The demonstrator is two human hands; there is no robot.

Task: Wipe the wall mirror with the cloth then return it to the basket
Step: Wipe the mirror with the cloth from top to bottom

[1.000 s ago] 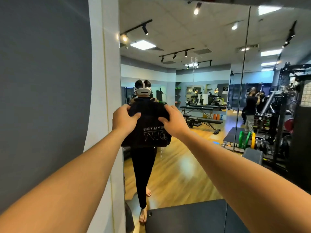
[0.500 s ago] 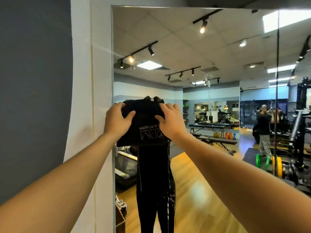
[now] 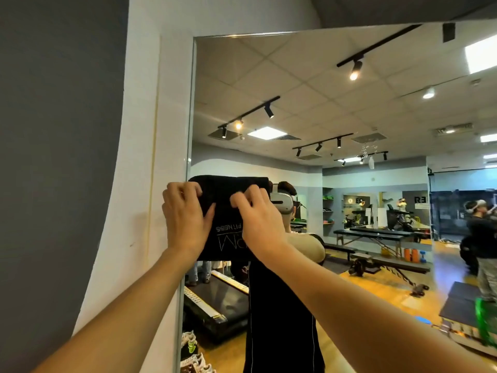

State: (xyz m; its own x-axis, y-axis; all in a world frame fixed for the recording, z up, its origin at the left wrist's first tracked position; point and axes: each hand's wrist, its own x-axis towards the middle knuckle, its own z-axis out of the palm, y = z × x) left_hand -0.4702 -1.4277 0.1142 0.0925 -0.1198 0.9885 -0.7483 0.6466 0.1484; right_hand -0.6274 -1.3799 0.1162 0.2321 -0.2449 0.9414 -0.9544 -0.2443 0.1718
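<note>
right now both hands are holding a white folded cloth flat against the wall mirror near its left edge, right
Not quite: the folded cloth is black with pale lettering, not white. The head view shows the left hand and right hand holding it against the wall mirror near its left edge.

A white wall strip [image 3: 139, 157] runs floor to ceiling. Left of it lies a grey wall [image 3: 53, 157]. Right of the strip, seen as reflections: a treadmill [image 3: 215, 305] low and near it, shoes [image 3: 193, 351] below that, track lights [image 3: 250, 114] up high, a black bench [image 3: 376, 234] farther right, and a person in a headset [image 3: 481, 238] farthest right.
</note>
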